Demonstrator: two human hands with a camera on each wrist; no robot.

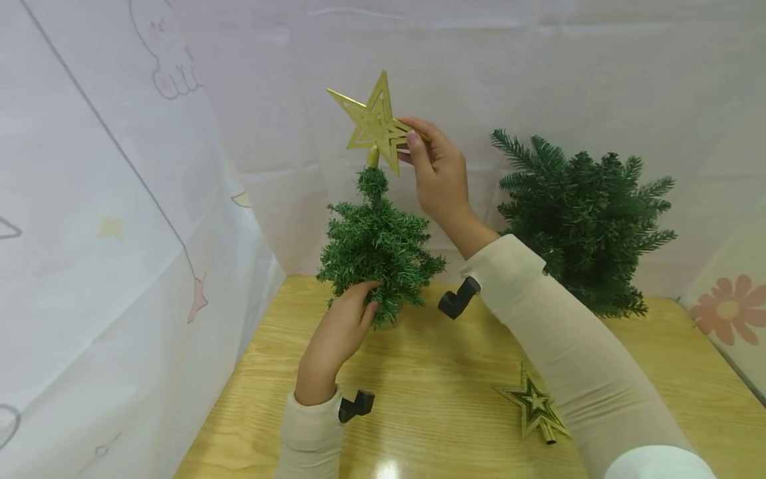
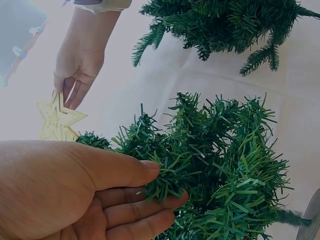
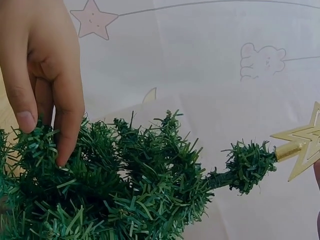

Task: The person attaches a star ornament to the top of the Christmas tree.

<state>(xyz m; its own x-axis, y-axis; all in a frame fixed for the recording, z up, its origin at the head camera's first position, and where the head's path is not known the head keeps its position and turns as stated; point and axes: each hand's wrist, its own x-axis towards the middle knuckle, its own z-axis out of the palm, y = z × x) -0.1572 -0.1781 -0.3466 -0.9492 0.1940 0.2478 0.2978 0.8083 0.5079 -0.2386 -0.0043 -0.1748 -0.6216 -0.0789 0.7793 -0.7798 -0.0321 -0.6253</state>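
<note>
In the head view a small artificial Christmas tree (image 1: 383,246) stands upright on the table. My left hand (image 1: 341,332) is low on its near left side, with a branch tip (image 2: 167,175) between thumb and fingers in the left wrist view. A gold openwork star topper (image 1: 372,123) sits at the treetop, tilted to the left. Its tube (image 3: 290,151) meets the top tuft of green in the right wrist view. My right hand (image 1: 439,169) pinches one point of this star between thumb and fingers.
A second gold star topper (image 1: 534,402) lies on the wooden table (image 1: 419,412), beside my right forearm. Behind that arm, a fuller, darker green tree (image 1: 586,219) stands at the right. Printed white cloth (image 1: 269,86) hangs behind and along the left.
</note>
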